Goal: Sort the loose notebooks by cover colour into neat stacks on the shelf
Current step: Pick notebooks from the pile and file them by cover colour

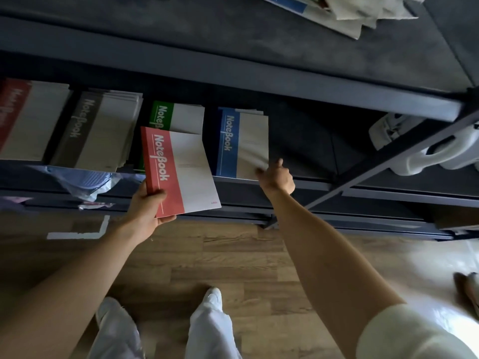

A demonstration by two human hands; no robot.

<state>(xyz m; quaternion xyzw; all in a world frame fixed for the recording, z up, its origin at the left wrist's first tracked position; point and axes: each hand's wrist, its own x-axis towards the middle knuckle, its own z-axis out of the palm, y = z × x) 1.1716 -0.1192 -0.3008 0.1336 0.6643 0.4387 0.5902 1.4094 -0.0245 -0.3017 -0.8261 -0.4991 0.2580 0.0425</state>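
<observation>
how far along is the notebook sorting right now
Mostly done, it seems. Four colour stacks already sit on the shelf: red stack, grey stack, green stack, blue stack. In hand: the left hand holds a red notebook in front of the green stack, while the right hand touches the blue stack's corner. Left: that red notebook must go to the red stack, far left.

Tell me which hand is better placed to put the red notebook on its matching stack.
Left. The left hand already grips the red notebook, and the red stack lies at the shelf's far left. The right hand is at the blue stack, farther away.
</observation>
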